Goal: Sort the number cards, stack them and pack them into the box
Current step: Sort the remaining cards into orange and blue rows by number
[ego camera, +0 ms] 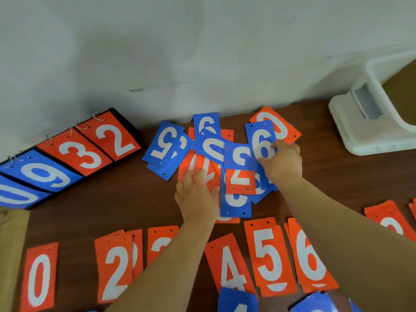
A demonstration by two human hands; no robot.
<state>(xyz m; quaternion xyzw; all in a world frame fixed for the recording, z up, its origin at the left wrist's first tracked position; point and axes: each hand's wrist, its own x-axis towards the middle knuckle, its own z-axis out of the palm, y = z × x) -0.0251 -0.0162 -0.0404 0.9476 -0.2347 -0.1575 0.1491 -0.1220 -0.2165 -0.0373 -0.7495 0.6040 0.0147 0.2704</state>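
The cards point(234, 158) lay in a loose mixed heap, blue and orange, at about 12 o'clock on the table point(112, 210), just short of the wall. Nearer the person, an orange row ran from 0 point(39, 278) at 8 o'clock through 2, 4 and 5 to 6 point(310, 257) at 5 o'clock. A few blue ones showed at the very bottom edge.

They looked thin, flat and light, probably stiff plastic with a smooth face, so they would likely slide over one another and be hard to lift from flat. Judging by that, the best hold was at a short edge, or an edge overhanging a neighbour, pinched with thumb under and fingers on top.

The left hand point(198, 194) reached forward with its palm down on the orange cards at the heap's near-left side, fingers spread and pressing flat, holding nothing. The right hand point(281, 163) stretched farther, to the heap's right; its grip seemed to pinch the blue 6 point(262, 143) at its edge, though the thumb was hidden. Both forearms ran up from the bottom edge.
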